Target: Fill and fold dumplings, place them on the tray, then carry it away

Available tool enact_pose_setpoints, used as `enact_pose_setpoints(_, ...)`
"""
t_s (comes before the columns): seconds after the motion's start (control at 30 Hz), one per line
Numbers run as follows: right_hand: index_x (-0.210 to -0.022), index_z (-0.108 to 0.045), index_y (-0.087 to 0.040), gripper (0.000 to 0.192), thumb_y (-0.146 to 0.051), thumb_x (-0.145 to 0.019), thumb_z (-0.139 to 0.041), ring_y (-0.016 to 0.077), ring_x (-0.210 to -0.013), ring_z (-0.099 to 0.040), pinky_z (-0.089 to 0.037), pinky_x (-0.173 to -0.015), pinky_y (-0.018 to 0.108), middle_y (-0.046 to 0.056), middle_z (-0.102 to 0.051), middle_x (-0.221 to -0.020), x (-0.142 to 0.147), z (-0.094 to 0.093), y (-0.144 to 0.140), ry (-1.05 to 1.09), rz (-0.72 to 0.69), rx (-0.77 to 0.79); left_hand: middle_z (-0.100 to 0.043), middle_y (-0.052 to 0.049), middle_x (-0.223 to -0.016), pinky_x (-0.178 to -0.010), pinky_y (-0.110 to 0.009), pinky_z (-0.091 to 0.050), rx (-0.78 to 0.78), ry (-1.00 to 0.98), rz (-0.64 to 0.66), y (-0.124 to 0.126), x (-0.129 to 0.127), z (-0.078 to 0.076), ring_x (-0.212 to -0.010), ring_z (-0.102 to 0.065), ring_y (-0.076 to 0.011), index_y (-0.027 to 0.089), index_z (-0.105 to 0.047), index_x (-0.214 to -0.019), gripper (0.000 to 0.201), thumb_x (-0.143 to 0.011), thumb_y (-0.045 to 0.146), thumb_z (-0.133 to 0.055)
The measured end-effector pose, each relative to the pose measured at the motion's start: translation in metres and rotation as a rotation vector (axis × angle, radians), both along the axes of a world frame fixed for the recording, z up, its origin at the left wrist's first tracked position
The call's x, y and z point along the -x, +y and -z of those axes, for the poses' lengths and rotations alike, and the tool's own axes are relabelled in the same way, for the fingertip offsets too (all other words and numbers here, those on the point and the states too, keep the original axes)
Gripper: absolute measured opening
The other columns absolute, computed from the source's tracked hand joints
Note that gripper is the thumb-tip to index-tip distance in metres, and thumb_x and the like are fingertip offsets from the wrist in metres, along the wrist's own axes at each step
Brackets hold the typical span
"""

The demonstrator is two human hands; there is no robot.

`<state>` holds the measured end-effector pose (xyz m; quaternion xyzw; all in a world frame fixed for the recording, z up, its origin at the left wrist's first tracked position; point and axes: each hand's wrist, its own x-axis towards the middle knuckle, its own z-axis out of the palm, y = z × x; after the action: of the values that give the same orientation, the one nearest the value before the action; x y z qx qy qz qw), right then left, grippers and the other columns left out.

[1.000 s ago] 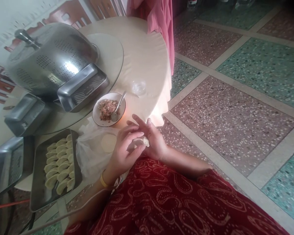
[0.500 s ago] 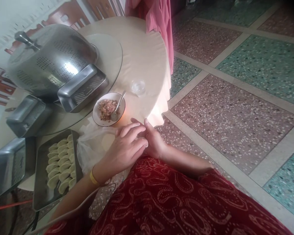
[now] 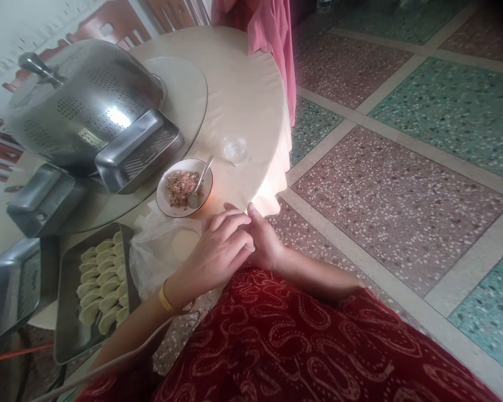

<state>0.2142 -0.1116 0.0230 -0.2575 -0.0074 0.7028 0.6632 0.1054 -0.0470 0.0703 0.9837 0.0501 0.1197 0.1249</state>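
Observation:
My left hand [image 3: 220,248], with a yellow band on its wrist, reaches over my right hand [image 3: 265,237] at the table's near edge. Its fingers are bent and pressed together against the right hand's inner side. My right hand is cupped, thumb up, its other fingers mostly covered by the left. Whatever lies between them is hidden. Just left of the hands, a clear plastic bag [image 3: 145,257] holds a pale round dough wrapper [image 3: 185,244]. A bowl [image 3: 163,198] of minced filling [image 3: 182,187] with a metal spoon [image 3: 203,176] stands beyond them.
Folded dumplings [image 3: 104,276] lie in rows in a metal tray [image 3: 69,335]. A large perforated steel pot [image 3: 121,84] and metal pans [image 3: 138,151] stand on the glass turntable [image 3: 188,95]. A small clear dish [image 3: 235,149] sits near the edge; pink cloth [image 3: 272,33] hangs behind.
The left hand's fingers have shifted slightly against the right hand, bending a little more. The view has drifted a little, so the table things appear slightly further left.

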Motion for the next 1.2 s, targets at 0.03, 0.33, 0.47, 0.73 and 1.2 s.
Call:
enact_pose_setpoints(0.03, -0.124, -0.051, -0.02, 0.059, -0.066, -0.088, -0.046, 0.022, -0.11, -0.063, -0.054, -0.095, 0.039, 0.009, -0.067, -0.114, -0.001, 0.0, 0.0, 0.001, 0.002, 0.006, -0.059, -0.008, -0.119, -0.09, -0.047, -0.044, 0.008, -0.007, 0.008, 0.0, 0.0, 0.0, -0.115, -0.051, -0.027, 0.02, -0.06, -0.083, 0.013, -0.094, 0.022, -0.052)
enact_pose_setpoints(0.33, -0.117, -0.055, -0.021, 0.058, -0.069, -0.085, -0.046, 0.0237, -0.115, -0.061, -0.053, -0.095, 0.041, 0.009, -0.068, -0.111, -0.001, -0.005, 0.0, -0.005, -0.003, -0.018, -0.056, -0.005, -0.121, -0.093, -0.047, -0.044, 0.044, -0.016, 0.048, 0.003, -0.002, 0.002, -0.116, -0.05, -0.0263, 0.022, -0.062, -0.081, 0.016, -0.094, 0.02, -0.052)
enact_pose_setpoints(0.47, -0.111, -0.057, -0.022, 0.057, -0.071, -0.083, -0.047, 0.0244, -0.116, -0.059, -0.053, -0.095, 0.041, 0.009, -0.068, -0.108, -0.001, -0.003, 0.0, -0.012, 0.001, -0.033, -0.056, -0.004, -0.12, -0.09, -0.045, -0.045, 0.04, -0.058, 0.047, 0.002, -0.005, 0.007, -0.113, -0.051, -0.0252, 0.022, -0.061, -0.077, 0.017, -0.093, 0.021, -0.054)
enact_pose_setpoints(0.73, -0.115, -0.055, -0.023, 0.06, -0.072, -0.082, -0.047, 0.0254, -0.115, -0.06, -0.056, -0.089, 0.042, 0.009, -0.068, -0.112, -0.004, -0.001, -0.003, 0.016, -0.036, -0.066, -0.058, -0.007, -0.116, -0.087, -0.048, -0.047, 0.111, -0.102, 0.01, 0.001, -0.002, 0.008, -0.11, -0.054, -0.0266, 0.025, -0.065, -0.093, 0.006, -0.09, 0.027, -0.062)
enact_pose_setpoints(1.2, -0.127, -0.055, -0.021, 0.063, -0.069, -0.088, -0.042, 0.0198, -0.091, -0.068, -0.058, -0.072, 0.031, 0.009, -0.068, -0.112, -0.009, 0.002, -0.008, 0.076, -0.036, -0.038, -0.064, -0.004, -0.11, -0.091, -0.043, -0.044, 0.081, -0.198, -0.065, 0.003, 0.004, 0.011, -0.109, -0.054, -0.0238, 0.025, -0.067, -0.094, 0.007, -0.09, 0.026, -0.062)
